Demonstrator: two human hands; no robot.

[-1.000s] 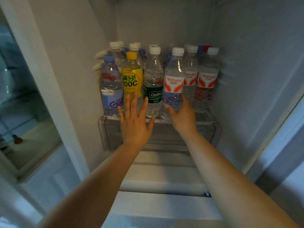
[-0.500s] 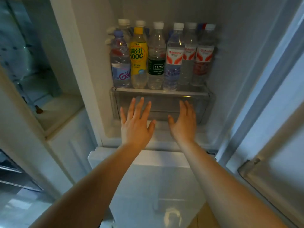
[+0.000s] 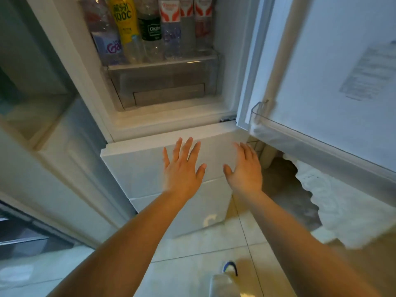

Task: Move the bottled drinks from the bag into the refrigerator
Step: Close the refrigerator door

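Several bottled drinks stand in a row on the refrigerator shelf (image 3: 162, 63) at the top of the view: a yellow-labelled bottle (image 3: 125, 20), a dark-labelled water bottle (image 3: 151, 31), a purple-labelled one (image 3: 109, 46) and red-and-white-labelled ones (image 3: 171, 18). My left hand (image 3: 182, 168) and my right hand (image 3: 245, 169) hover below, fingers spread, in front of the white lower drawer front (image 3: 137, 168). Both hands hold nothing. A bag (image 3: 225, 281) with a blue handle shows at the bottom edge.
The refrigerator door (image 3: 332, 71) stands open on the right, with a clear door bin (image 3: 300, 133) along its lower edge. A clear crisper drawer (image 3: 162, 86) sits under the shelf. A white cabinet (image 3: 64, 157) flanks the left. Tiled floor lies below.
Both hands have drawn back from the bottles and down past the shelf to the lower drawer front. The view has tilted down and pulled away, bringing the floor and bag into sight.
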